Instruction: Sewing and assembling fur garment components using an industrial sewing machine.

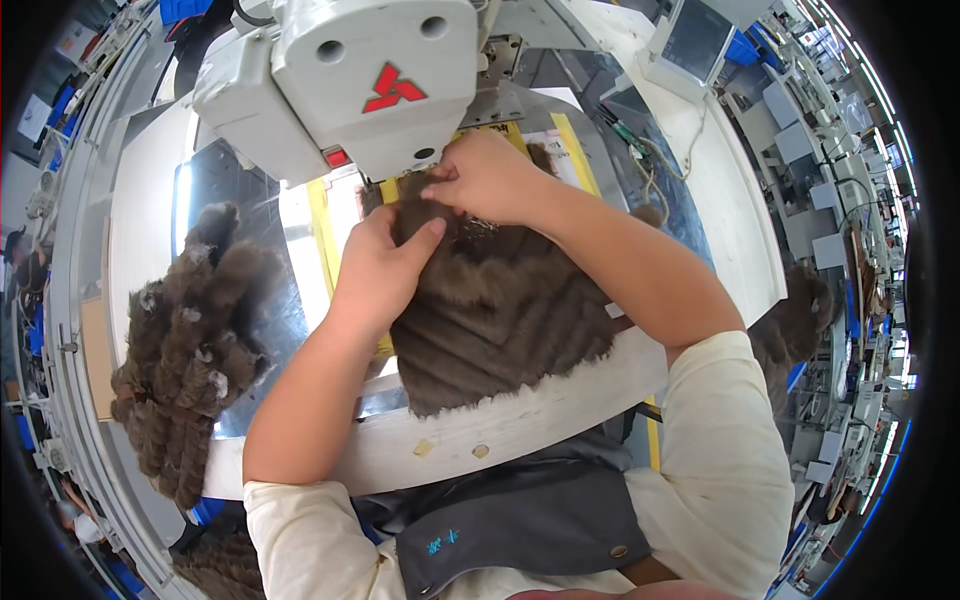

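Observation:
A brown fur piece [505, 320] with diagonal ridges lies spread over the white worktable, its far end under the sewing machine head [380, 80]. My left hand [385, 260] grips the fur's upper left edge, thumb lying on top and some fingertips hidden. Bent over the far end of the fur, my right hand [490, 180] pinches it between thumb and fingers close to the machine's needle area. Small light shiny bits, too small to name, show in the fur just below the right hand.
A heap of brown fur pieces [200, 340] lies at the table's left. Yellow strips [322, 240] run along the machine bed. At the right are a green-handled tool [628, 135] with a cord, a screen unit [690, 45], and more fur [795, 320].

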{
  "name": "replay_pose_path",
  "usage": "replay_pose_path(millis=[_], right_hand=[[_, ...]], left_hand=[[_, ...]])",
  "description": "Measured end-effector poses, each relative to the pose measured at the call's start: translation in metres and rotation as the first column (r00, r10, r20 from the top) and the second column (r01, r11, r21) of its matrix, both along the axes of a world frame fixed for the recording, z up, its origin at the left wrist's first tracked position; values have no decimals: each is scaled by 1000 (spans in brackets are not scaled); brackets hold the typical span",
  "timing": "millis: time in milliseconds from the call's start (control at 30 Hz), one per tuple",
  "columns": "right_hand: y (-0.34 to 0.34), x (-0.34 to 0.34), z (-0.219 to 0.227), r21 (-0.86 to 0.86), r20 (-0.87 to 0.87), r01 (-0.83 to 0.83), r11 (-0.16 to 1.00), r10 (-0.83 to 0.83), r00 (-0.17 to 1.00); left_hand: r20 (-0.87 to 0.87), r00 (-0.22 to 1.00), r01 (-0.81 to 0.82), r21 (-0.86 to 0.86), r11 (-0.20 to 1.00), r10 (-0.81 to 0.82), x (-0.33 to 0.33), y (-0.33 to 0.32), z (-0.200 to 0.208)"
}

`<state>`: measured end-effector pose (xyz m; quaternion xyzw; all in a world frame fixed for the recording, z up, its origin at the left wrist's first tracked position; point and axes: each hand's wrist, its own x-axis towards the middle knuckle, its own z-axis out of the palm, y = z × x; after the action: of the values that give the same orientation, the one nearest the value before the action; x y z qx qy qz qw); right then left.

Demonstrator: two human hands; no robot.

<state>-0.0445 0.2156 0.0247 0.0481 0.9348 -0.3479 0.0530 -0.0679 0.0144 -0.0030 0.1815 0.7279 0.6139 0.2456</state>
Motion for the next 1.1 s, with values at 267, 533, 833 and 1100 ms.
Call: replay_pose_path(millis=[267,533,833,1100], right_hand=[[-9,-9,-8,132,-257,-8,991,42,966],[7,-24,-22,167,-275,85,982,-36,961],[14,-36,-30,106,-234,65,992,-39,972],[15,-38,-20,73,-129,74,995,-64,990]], left_hand=[[-657,685,5,-425,905,-313,-2,-21,16],[-620,468,113,-664,739,-629,-15,-16,39],[-744,289,-117,-651,750,-602,-23,4,21],[-760,267,-112,-636,764,-593,-29,5,16]])
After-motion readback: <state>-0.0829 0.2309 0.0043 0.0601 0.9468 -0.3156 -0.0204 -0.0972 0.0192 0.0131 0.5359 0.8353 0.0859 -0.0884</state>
